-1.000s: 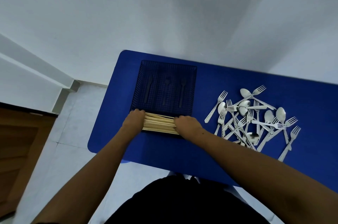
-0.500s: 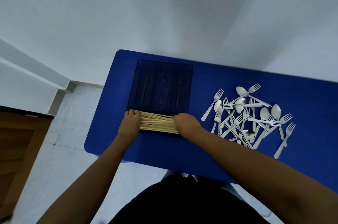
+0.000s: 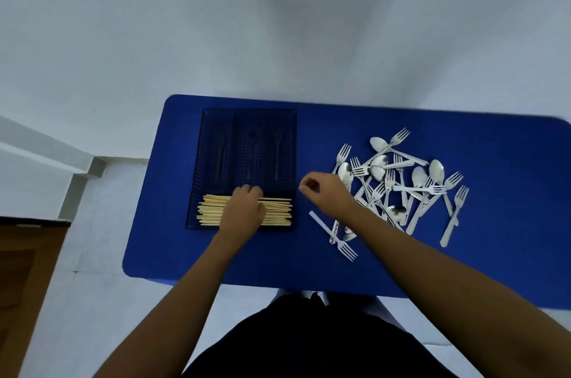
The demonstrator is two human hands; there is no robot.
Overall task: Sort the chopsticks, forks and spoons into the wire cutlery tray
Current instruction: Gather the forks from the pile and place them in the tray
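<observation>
The left hand (image 3: 244,207) lies flat, fingers together, on the chopsticks (image 3: 213,214) in the near compartment of the wire tray (image 3: 197,161). The right hand (image 3: 324,193), loosely curled and holding nothing, hovers beside the forks and spoons (image 3: 401,186) on the blue table (image 3: 509,223).

Cutlery-sorting set: wire tray, chopsticks, loose forks and spoons

Dark wire cutlery tray (image 3: 202,158), rectangular, flat on the blue surface; three lengthwise far compartments, each with a dark utensil-shaped marker, and one crosswise near compartment. Pale wooden chopsticks (image 3: 213,210), bundled, lying crosswise in the near compartment. Silver forks and spoons (image 3: 401,183) in a tangled, overlapping heap well right of the tray; one fork (image 3: 335,237) nearest, tines toward the viewer.
</observation>
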